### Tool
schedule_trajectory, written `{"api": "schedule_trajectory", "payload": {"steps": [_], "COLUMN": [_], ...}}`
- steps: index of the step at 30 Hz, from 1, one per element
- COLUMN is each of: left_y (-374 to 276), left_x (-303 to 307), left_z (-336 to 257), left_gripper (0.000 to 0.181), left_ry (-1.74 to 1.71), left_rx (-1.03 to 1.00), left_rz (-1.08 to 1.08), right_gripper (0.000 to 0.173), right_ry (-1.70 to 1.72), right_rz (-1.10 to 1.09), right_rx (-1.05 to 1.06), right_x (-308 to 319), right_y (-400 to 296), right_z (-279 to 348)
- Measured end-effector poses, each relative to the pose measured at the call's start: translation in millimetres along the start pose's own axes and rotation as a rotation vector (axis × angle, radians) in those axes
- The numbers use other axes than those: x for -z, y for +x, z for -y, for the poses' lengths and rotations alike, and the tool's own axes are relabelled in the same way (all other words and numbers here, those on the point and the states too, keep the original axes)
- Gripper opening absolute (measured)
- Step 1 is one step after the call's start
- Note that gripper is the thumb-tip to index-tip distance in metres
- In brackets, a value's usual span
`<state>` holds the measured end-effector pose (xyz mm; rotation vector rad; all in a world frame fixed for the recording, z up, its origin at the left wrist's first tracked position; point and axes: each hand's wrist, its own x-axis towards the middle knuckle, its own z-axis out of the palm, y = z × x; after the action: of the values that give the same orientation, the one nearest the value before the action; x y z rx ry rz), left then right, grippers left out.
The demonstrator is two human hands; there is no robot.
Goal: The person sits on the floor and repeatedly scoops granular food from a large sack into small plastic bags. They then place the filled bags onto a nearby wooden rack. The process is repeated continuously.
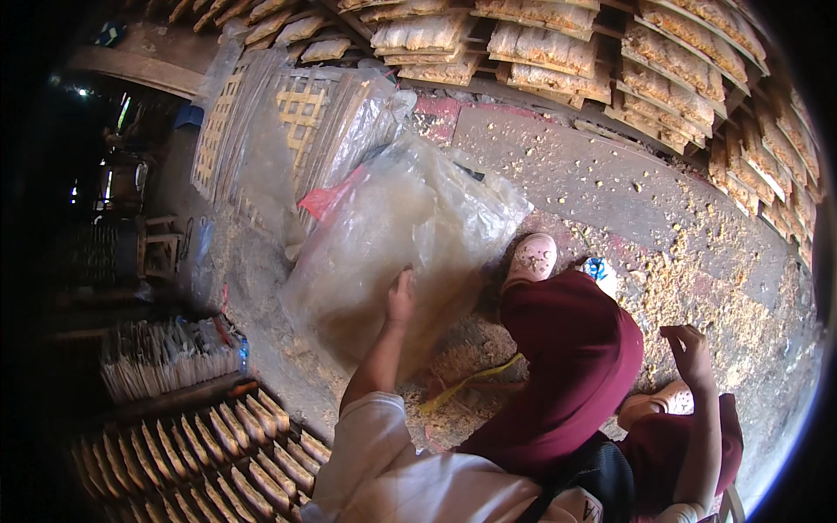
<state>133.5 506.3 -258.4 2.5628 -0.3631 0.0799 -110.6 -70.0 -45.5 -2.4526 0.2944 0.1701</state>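
Observation:
A large sheet of clouded plastic (pixel 366 216) lies crumpled over the floor in front of me. My left hand (pixel 401 297) is over the middle of this sheet with its fingers curled. Whether it pinches the plastic cannot be made out. On the other side, my right hand (pixel 688 353) hangs above the crumb-strewn floor, fingers bent and slightly apart, with nothing seen in it. A red piece of plastic (pixel 330 196) shows at the sheet's left edge. A yellow strip (pixel 467 386) lies on the floor between the sheet and my leg.
Woven bamboo panels (pixel 304 108), partly wrapped in plastic, stand beyond the sheet. Racks hold pale slabs (pixel 546 49) along the far side, and more slabs (pixel 222 431) stand at lower left. A bundle of sheets (pixel 170 356) is left. Pale crumbs (pixel 686 274) litter the floor.

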Motion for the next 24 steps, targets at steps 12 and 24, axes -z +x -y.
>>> {"api": "schedule_trajectory", "payload": {"steps": [12, 24], "left_y": [64.9, -13.2], "left_x": [15.5, 93.9], "left_z": [-185.4, -630.2], "left_gripper": [0.021, 0.042], "left_ry": [-0.374, -0.921], "left_rx": [0.080, -0.746], "left_rz": [0.125, 0.285], "right_gripper": [0.025, 0.063], "right_ry": [0.115, 0.527], "right_rz": [-0.515, -0.550], "right_rx": [-0.420, -0.431], "right_x": [128.9, 91.2], "right_y": [-102.8, -142.7], "right_z": [-11.3, -81.0]}}
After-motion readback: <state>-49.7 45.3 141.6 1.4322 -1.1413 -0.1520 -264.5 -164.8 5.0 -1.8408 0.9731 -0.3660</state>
